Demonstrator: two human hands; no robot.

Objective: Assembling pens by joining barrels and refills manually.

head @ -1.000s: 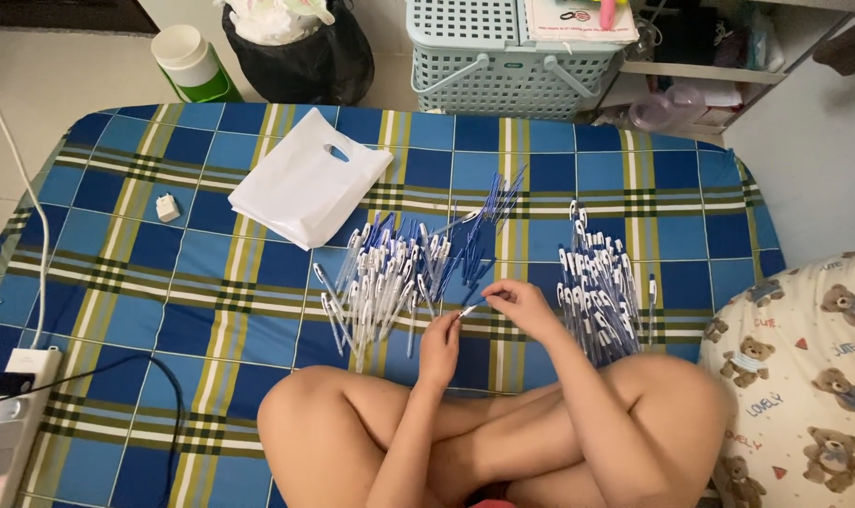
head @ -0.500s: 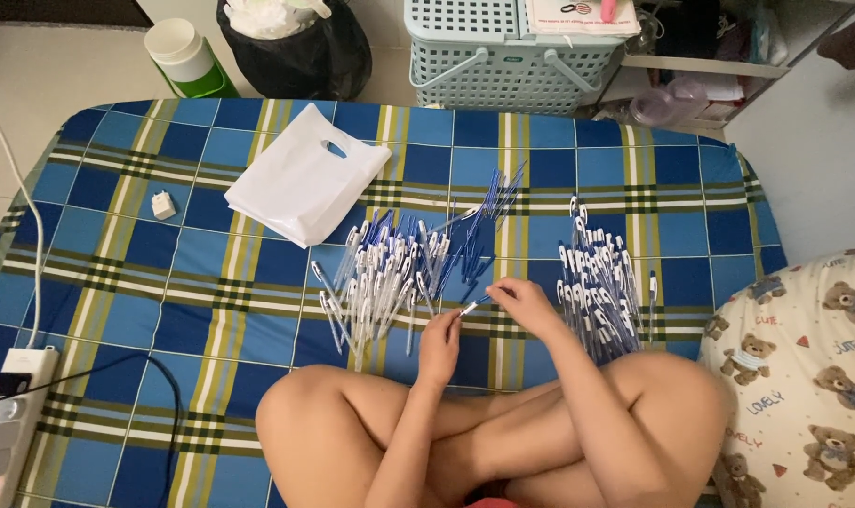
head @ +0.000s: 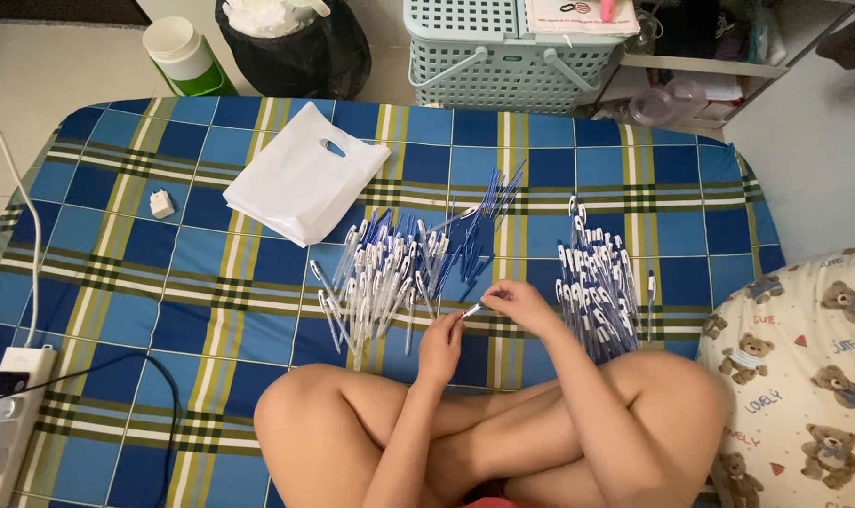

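Note:
I sit cross-legged on a blue plaid mat (head: 117, 282). My left hand (head: 441, 343) and my right hand (head: 517, 303) meet over the mat and hold one white-and-blue pen (head: 474, 309) between them. To the left of the hands lies a loose heap of pen barrels (head: 380, 277), with thin blue refills (head: 479, 230) fanned out behind it. On the right lies a second pile of pens (head: 597, 282) close to my right forearm.
A white plastic bag (head: 305, 183) lies at the back of the mat, a small white plug (head: 162, 203) to its left. Behind stand a pale green basket (head: 512, 56), a black bin (head: 291, 42) and a green-and-white jar (head: 183, 56). A power strip (head: 8, 414) lies front left, a bear-print pillow (head: 804, 367) right.
The hands stay close together on the pen, shifting only slightly. The piles have not moved.

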